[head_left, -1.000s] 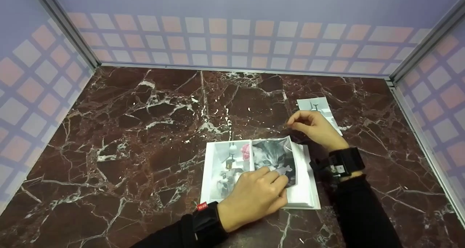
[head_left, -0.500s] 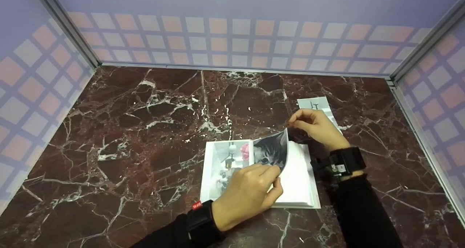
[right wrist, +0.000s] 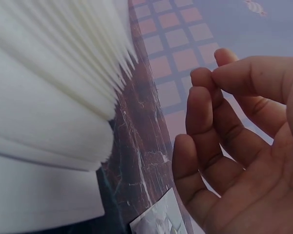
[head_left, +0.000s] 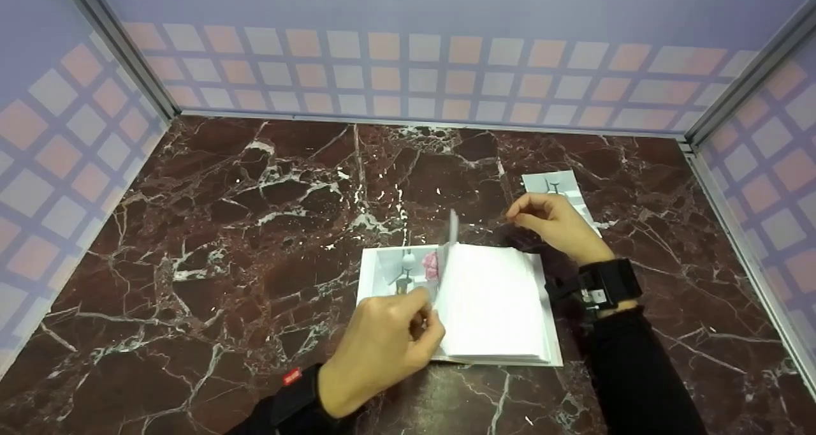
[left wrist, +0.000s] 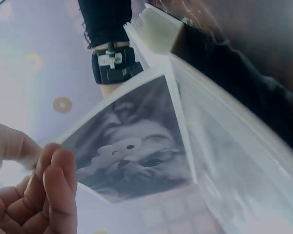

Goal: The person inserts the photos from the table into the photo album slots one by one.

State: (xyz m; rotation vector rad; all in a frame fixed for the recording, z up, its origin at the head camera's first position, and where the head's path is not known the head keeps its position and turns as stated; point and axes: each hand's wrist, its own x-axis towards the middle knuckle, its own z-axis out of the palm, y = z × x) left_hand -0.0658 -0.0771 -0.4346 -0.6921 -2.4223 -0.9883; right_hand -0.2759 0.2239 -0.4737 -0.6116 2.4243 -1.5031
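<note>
A small white photo album (head_left: 494, 304) lies spread on the marble table. My left hand (head_left: 386, 346) is over its left half and pinches a page (head_left: 451, 237), which stands nearly upright at the spine. In the left wrist view that page carries a grey cat picture (left wrist: 132, 151), with my fingertips (left wrist: 61, 165) at its edge. Part of the picture on the left page, with a pink flower (head_left: 431, 266), is hidden behind my left hand. Behind the album's right corner hovers my right hand (head_left: 554, 228), fingers loosely curled and holding nothing.
A loose photo (head_left: 553, 182) lies on the table (head_left: 255, 282) at the back right, partly covered by my right hand. A low wall (head_left: 421, 71) with pink and white squares closes off the back; similar walls stand at both sides.
My left hand has lifted the cat page from the right side and carried it leftward to near upright, baring a blank white page. The right hand has barely moved.
</note>
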